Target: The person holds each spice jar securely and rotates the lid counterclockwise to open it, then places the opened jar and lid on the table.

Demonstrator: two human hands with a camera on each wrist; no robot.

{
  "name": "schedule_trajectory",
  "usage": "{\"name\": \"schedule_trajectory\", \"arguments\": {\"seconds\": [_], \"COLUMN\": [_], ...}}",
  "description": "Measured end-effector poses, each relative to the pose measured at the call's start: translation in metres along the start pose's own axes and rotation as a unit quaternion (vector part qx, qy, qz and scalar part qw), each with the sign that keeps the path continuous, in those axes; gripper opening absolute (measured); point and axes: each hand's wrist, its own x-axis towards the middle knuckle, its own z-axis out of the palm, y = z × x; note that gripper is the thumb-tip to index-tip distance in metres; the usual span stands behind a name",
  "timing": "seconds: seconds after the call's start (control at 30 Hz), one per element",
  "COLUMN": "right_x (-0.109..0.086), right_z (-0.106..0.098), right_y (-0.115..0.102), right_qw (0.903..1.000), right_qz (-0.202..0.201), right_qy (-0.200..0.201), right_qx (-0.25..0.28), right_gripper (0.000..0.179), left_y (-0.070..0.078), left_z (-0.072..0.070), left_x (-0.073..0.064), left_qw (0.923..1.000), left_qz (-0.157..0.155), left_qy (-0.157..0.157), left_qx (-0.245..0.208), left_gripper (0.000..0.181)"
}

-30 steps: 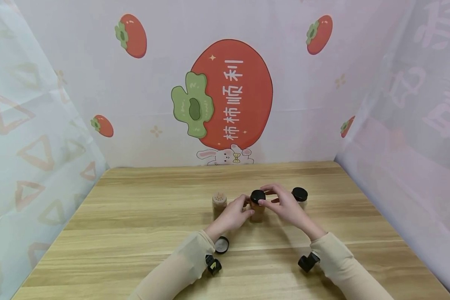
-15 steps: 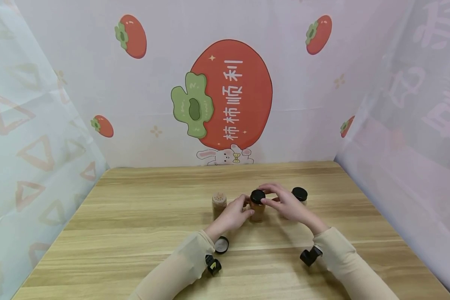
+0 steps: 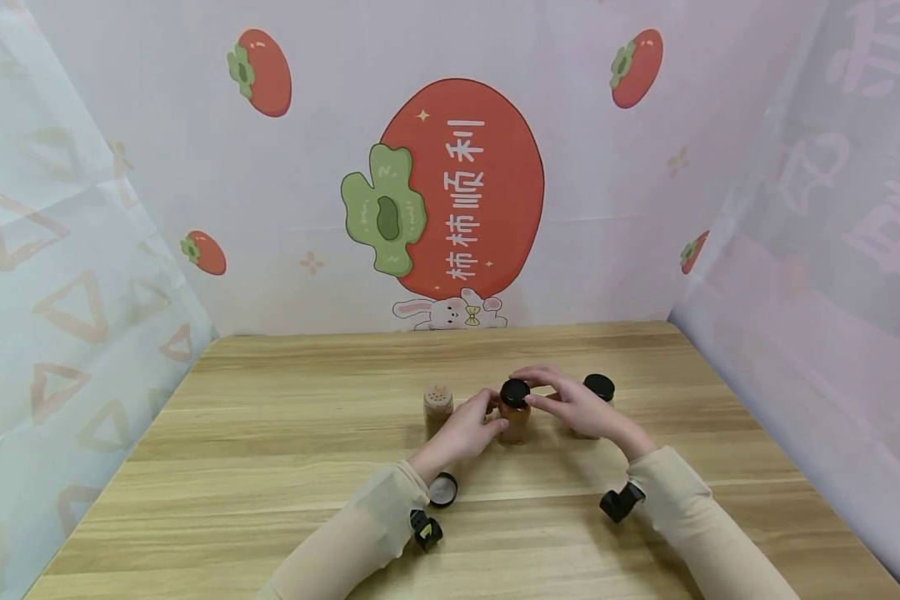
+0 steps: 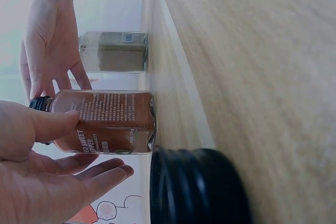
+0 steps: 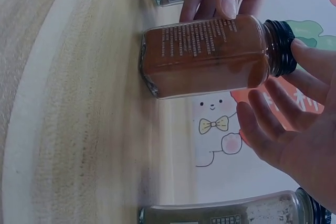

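A square glass spice jar of reddish-brown powder stands upright on the table, with white print on its side in the left wrist view. My left hand grips its body from the left, thumb in front. On top is a black screw cap, pinched by the thumb and a finger of my right hand; its other fingers are spread in the right wrist view. Left of my left hand stands a jar with a holed shaker top and no cap. A loose black cap lies near my left wrist, inside up.
Behind my right hand stands another jar with a black cap; greenish powder shows in it in the left wrist view. A printed cloth backdrop rises behind the wooden table, with cloth at both sides.
My right hand has turned a little around the cap, its thumb shifting to the cap's right side, and the right wrist has moved slightly right and up. My left hand and the jar stay put.
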Motion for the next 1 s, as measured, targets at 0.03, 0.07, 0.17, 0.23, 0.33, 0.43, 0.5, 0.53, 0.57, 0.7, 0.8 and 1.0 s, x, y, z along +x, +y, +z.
{"name": "schedule_trajectory", "arguments": {"seconds": [0.03, 0.07, 0.17, 0.23, 0.33, 0.43, 0.5, 0.53, 0.57, 0.7, 0.8, 1.0], "right_x": [0.000, 0.000, -0.001, -0.001, -0.001, -0.002, -0.002, -0.002, -0.002, -0.002, -0.003, -0.006], "right_z": [0.000, 0.000, 0.000, -0.001, 0.000, 0.000, 0.001, 0.002, 0.003, 0.007, 0.012, 0.021], "right_y": [0.000, 0.000, 0.000, -0.001, -0.001, -0.002, -0.003, -0.003, -0.003, -0.004, -0.006, -0.010], "right_qw": [1.0000, 1.0000, 0.9999, 0.9999, 0.9999, 0.9999, 0.9998, 0.9996, 0.9995, 0.9980, 0.9956, 0.9896], "right_qz": [0.000, -0.001, -0.004, -0.005, -0.002, 0.003, 0.007, 0.010, 0.011, 0.018, 0.018, 0.027], "right_qy": [-0.002, -0.003, -0.005, -0.006, -0.003, 0.006, 0.016, 0.022, 0.028, 0.060, 0.090, 0.137], "right_qx": [0.001, 0.002, 0.008, 0.012, 0.012, 0.011, 0.012, 0.013, 0.011, -0.001, -0.015, -0.035], "right_gripper": [0.037, 0.037, 0.038, 0.039, 0.039, 0.041, 0.042, 0.043, 0.043, 0.044, 0.043, 0.042], "left_y": [0.000, 0.000, 0.000, 0.000, 0.000, 0.000, 0.000, 0.000, 0.000, -0.001, -0.001, -0.001], "left_z": [0.000, 0.000, 0.000, 0.000, 0.001, 0.001, 0.001, 0.001, 0.001, 0.001, 0.000, 0.000], "left_x": [0.000, 0.000, 0.000, 0.000, -0.001, -0.001, -0.001, -0.001, -0.001, 0.000, 0.000, -0.001], "left_qw": [1.0000, 1.0000, 1.0000, 1.0000, 1.0000, 1.0000, 1.0000, 1.0000, 1.0000, 1.0000, 1.0000, 1.0000], "left_qz": [0.000, 0.001, 0.000, -0.001, -0.003, -0.001, -0.001, 0.000, 0.001, 0.000, -0.001, -0.001], "left_qy": [0.000, 0.000, 0.000, 0.001, 0.001, 0.001, 0.001, 0.002, 0.002, 0.004, 0.004, 0.002], "left_qx": [0.001, 0.001, 0.004, 0.004, 0.002, 0.000, -0.001, -0.001, -0.002, -0.002, -0.002, -0.005], "left_gripper": [0.039, 0.039, 0.039, 0.038, 0.039, 0.038, 0.038, 0.038, 0.038, 0.038, 0.038, 0.038]}}
